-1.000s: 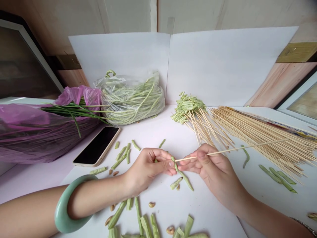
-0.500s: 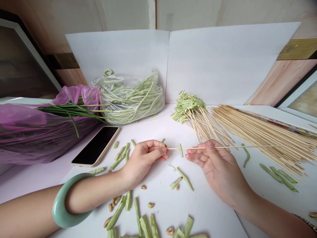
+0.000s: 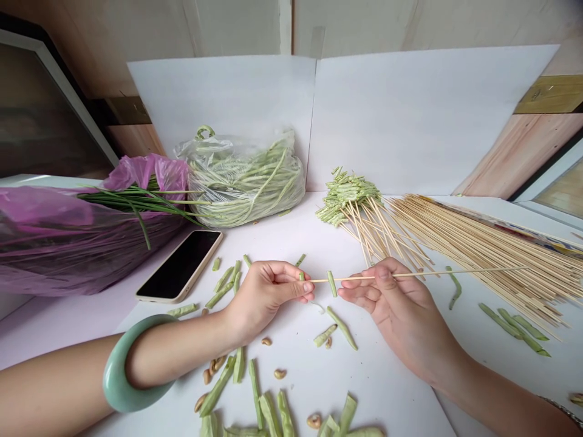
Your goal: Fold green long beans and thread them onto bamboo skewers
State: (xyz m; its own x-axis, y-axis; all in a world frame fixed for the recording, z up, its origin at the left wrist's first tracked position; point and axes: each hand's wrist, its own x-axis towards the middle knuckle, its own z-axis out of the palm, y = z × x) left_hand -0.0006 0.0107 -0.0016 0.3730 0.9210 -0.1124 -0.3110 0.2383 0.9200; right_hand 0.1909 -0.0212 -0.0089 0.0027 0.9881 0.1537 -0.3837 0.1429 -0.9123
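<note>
My right hand (image 3: 401, 303) pinches a thin bamboo skewer (image 3: 460, 272) between thumb and fingers, its long end reaching out to the right. One short piece of green bean (image 3: 331, 283) is threaded crosswise on the skewer, in the gap between my hands. At the skewer's left tip, my left hand (image 3: 268, 294) is closed in a pinch on another bean piece (image 3: 301, 275), mostly hidden by the fingers. A jade-green bangle (image 3: 136, 364) circles my left wrist. Cut bean pieces (image 3: 341, 328) lie on the white surface below my hands.
Behind my hands lies a pile of bean-loaded skewers (image 3: 350, 197), with many bare skewers (image 3: 492, 255) to its right. A clear bag of long beans (image 3: 246, 182), a purple bag of green stalks (image 3: 45, 243) and a phone (image 3: 180, 267) are at left. Cashew-shaped bits (image 3: 279, 374) are scattered nearer me.
The camera view has shifted slightly. My left hand sits a little lower and closer to the threaded bean piece, and the skewer tilts slightly more. Both hands keep their grip.
</note>
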